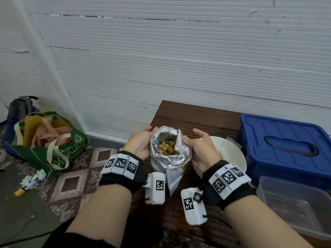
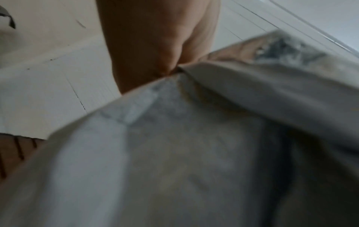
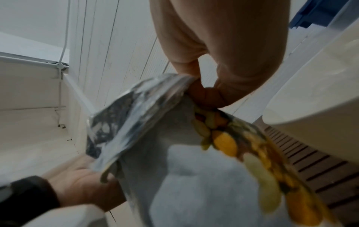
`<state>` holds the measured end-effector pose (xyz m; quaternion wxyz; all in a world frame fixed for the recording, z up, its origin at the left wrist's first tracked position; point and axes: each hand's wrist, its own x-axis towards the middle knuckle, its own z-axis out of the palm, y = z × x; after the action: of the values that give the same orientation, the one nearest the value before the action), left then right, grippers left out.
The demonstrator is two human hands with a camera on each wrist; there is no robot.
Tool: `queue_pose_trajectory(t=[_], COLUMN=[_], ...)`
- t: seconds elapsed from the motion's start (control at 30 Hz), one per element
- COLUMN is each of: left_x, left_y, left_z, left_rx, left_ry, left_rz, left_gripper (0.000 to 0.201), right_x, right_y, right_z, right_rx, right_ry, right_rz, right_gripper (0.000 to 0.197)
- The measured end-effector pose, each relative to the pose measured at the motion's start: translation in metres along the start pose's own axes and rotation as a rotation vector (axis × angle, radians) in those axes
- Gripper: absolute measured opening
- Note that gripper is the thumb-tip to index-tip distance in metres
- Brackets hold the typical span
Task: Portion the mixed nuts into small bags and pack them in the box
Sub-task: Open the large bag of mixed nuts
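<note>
Left wrist (image 1: 123, 170): black band, white strip of three square-code markers | white camera box (image 1: 155, 188), coded | Right wrist (image 1: 228, 181): same, black knob (image 1: 197, 196)

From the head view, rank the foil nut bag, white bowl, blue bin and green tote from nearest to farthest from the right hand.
1. foil nut bag, pinched by the right hand at its rim.
2. white bowl, just right of that hand.
3. blue bin, farther right.
4. green tote, on the floor, far left.
</note>
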<state>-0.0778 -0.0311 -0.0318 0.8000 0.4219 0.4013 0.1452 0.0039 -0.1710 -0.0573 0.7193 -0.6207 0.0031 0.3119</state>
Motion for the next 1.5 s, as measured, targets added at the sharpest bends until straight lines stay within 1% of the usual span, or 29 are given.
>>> queue_pose_trajectory(t=[0.07, 0.17, 0.2, 0.23, 0.3, 0.37, 0.43, 0.5, 0.53, 0.6, 0.67, 0.73, 0.8, 0.87, 0.93, 1.0, 1.03, 1.1, 1.17, 1.23, 1.3, 1.37, 1.43, 1.5], left_x=[-0.003, -0.006, -0.007, -0.007, -0.008, -0.009, -0.01, -0.012, -0.015, -0.023, -0.029, -0.031, -0.033, -0.035, -0.036, -0.036, -0.036, -0.036, -0.037, -0.037, -0.037, -0.035, -0.033, -0.033], left_y=[0.001, 0.005, 0.006, 0.006, 0.005, 0.003, 0.003, 0.006, 0.008, 0.012, 0.016, 0.018, 0.019, 0.02, 0.019, 0.017, 0.016, 0.015, 0.015, 0.015, 0.016, 0.017, 0.017, 0.016], left_z=[0.001, 0.003, 0.004, 0.005, 0.009, 0.011, 0.011, 0.007, 0.004, 0.0, -0.003, -0.007, -0.009, -0.01, -0.01, -0.009, -0.009, -0.011, -0.013, -0.015, -0.016, -0.017, -0.018, -0.019], left_rx=[0.035, 0.101, 0.12, 0.14, 0.186, 0.228, 0.312, 0.469, 0.551, 0.69, 0.761, 0.772, 0.721, 0.679, 0.664, 0.647, 0.635, 0.583, 0.523, 0.513, 0.491, 0.473, 0.514, 0.555], left_ry=[-0.046, -0.111, -0.131, -0.15, -0.178, -0.179, -0.148, -0.116, -0.116, -0.152, -0.147, -0.107, -0.127, -0.138, -0.12, -0.133, -0.144, -0.158, -0.168, -0.181, -0.17, -0.153, -0.147, -0.14], left_rz=[-0.016, -0.026, -0.027, -0.023, 0.009, 0.068, 0.142, 0.198, 0.2, 0.15, 0.093, 0.066, 0.041, 0.049, 0.07, 0.062, 0.046, 0.008, -0.021, -0.023, -0.005, -0.001, -0.015, -0.024], left_gripper=[0.036, 0.032, 0.031, 0.031, 0.031, 0.031, 0.034, 0.036, 0.033, 0.026, 0.029, 0.027, 0.021, 0.017, 0.02, 0.026, 0.025, 0.021, 0.016, 0.014, 0.015, 0.022, 0.028, 0.027], right_x=[-0.001, 0.002, 0.002, 0.002, 0.003, 0.003, 0.004, 0.006, 0.006, 0.008, 0.009, 0.01, 0.009, 0.008, 0.004, 0.0, -0.002, -0.006, -0.01, -0.01, -0.011, -0.012, -0.014, -0.015], right_y=[-0.005, -0.015, -0.019, -0.024, -0.031, -0.033, -0.031, -0.028, -0.026, -0.023, -0.02, -0.016, -0.013, -0.009, -0.006, -0.005, -0.005, -0.01, -0.017, -0.024, -0.027, -0.027, -0.026, -0.024], right_z=[-0.003, -0.003, -0.001, 0.002, 0.007, 0.008, 0.007, 0.007, 0.007, 0.008, 0.01, 0.01, 0.009, 0.007, 0.004, 0.003, 0.002, 0.001, 0.0, -0.001, -0.002, -0.003, -0.003, -0.004], right_rx=[-0.083, -0.32, -0.391, -0.431, -0.468, -0.486, -0.427, -0.307, -0.228, -0.088, -0.002, 0.1, 0.211, 0.304, 0.4, 0.469, 0.474, 0.412, 0.266, 0.099, 0.02, 0.041, 0.101, 0.15], right_ry=[0.017, 0.073, 0.059, 0.009, -0.121, -0.155, -0.123, -0.08, -0.059, -0.011, 0.04, 0.084, 0.108, 0.118, 0.111, 0.094, 0.077, 0.02, -0.04, -0.068, -0.079, -0.083, -0.082, -0.074], right_rz=[-0.025, -0.18, -0.23, -0.259, -0.246, -0.227, -0.207, -0.173, -0.147, -0.102, -0.075, -0.051, -0.03, -0.013, 0.009, 0.019, 0.019, 0.019, 0.018, 0.003, -0.003, 0.012, 0.032, 0.05], right_gripper=[0.038, 0.03, 0.03, 0.03, 0.028, 0.02, 0.015, 0.016, 0.017, 0.018, 0.019, 0.021, 0.023, 0.022, 0.021, 0.021, 0.022, 0.025, 0.033, 0.04, 0.042, 0.04, 0.038, 0.037])
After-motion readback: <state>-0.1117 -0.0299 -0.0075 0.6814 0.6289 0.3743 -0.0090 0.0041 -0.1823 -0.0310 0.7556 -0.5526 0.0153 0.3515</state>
